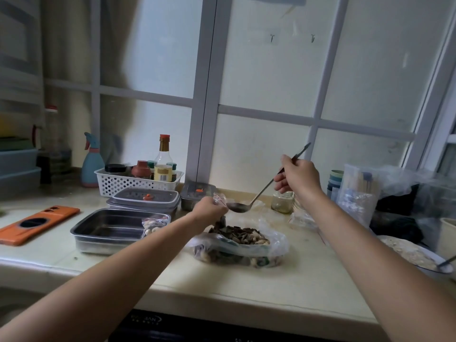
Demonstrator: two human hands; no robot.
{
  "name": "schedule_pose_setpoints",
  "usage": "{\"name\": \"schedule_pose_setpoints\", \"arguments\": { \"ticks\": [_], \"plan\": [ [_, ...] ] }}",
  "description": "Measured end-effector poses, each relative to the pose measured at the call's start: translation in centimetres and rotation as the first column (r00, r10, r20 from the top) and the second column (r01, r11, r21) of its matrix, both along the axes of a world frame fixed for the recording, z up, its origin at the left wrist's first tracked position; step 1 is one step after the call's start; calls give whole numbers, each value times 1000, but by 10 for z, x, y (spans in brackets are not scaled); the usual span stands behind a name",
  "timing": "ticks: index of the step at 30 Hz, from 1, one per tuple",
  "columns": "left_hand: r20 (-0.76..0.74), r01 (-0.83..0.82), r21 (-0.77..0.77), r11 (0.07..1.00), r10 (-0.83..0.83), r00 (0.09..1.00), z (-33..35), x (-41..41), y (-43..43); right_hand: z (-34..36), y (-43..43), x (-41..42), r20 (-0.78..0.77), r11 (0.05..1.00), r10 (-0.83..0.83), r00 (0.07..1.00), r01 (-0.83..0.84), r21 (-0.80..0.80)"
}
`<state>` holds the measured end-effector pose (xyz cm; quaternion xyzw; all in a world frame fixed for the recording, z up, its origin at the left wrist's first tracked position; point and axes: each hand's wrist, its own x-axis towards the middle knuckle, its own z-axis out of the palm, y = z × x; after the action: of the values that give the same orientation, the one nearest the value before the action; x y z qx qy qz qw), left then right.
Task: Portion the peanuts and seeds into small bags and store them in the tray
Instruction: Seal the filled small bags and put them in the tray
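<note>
Above the seed pile (237, 234), the left hand (209, 208) pinches a small bag (221, 222) at its top. The right hand (297, 177) grips a ladle (259, 195), bowl beside that bag.

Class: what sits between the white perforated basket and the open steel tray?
A stack of grey-lidded containers sits between the white basket and the steel tray, close against the tray's far rim; the head view shows it.

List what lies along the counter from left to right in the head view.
Orange slicer, steel tray, left hand pinching a small bag, ladle's bowl, right hand gripping the ladle, white bowl at far right.
</note>
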<state>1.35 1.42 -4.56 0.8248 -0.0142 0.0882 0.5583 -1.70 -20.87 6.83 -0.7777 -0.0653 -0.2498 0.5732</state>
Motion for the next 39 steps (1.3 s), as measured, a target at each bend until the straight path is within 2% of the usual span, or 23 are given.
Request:
{"name": "schedule_pose_setpoints", "arguments": {
  "ticks": [6,9,13,18,22,25,28,34,39],
  "plan": [
    [-42,-16,0,1000,16,999,-1,-4,6,-31,-3,-6,-154,992,42,987,-23,123],
    [-59,-7,14,1000,8,998,-3,-6,2,-46,3,-12,-187,994,55,981,-36,107],
    [-81,30,87,996,-23,996,-5,-15,-4,-53,5,-20,-126,998,-8,992,15,61],
    [-79,-25,261,965,47,996,-11,-16,-5,-47,-1,-24,-30,998,-65,997,65,-21],
    [-78,-23,307,952,49,996,-11,-16,-7,-45,-1,-30,93,992,-85,992,93,-85],
    [-64,-31,337,941,56,996,-10,-17,-8,-48,2,-34,181,992,-24,983,46,-120],
    [-68,-34,357,934,62,996,-11,-16,-8,-49,5,-36,205,975,95,974,-50,-217],
    [-62,-21,395,918,49,997,-8,-19,-10,-47,4,-37,125,911,251,960,-191,-365],
    [-75,-27,356,934,57,996,-9,-20,-10,-39,-9,-37,1,858,348,937,-318,-403]
  ]
}}
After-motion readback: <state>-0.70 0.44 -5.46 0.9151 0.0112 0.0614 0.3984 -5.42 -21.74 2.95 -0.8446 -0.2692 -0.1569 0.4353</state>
